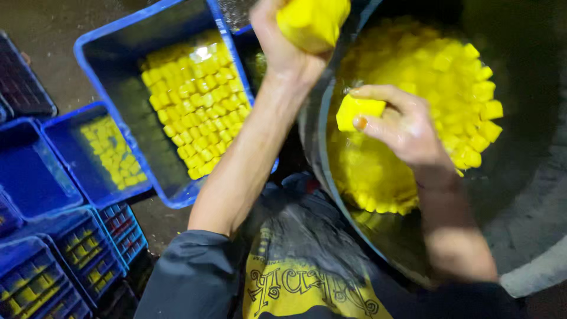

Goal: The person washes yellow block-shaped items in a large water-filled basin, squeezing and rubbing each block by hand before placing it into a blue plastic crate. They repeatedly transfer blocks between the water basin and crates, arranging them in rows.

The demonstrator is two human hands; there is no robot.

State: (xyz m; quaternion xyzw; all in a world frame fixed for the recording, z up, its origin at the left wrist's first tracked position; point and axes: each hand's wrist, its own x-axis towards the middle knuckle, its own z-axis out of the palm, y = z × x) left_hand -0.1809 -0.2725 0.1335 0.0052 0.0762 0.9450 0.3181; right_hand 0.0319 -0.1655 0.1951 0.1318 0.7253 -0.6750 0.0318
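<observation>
Right hand (407, 127) pinching a yellow cube (358, 111) over the round vat (313, 142) near its left rim, left hand (283, 47) closed on a yellow block (312, 20) above the rim

Blue crates (177, 195) of yellow cubes (195, 100), dark floor (53, 35)

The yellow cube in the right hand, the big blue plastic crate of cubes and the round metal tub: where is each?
Yellow cube (359, 110), head view: its front face.
Big blue plastic crate (101, 46), head view: bare inner wall.
Round metal tub (316, 155), head view: near rim.
</observation>
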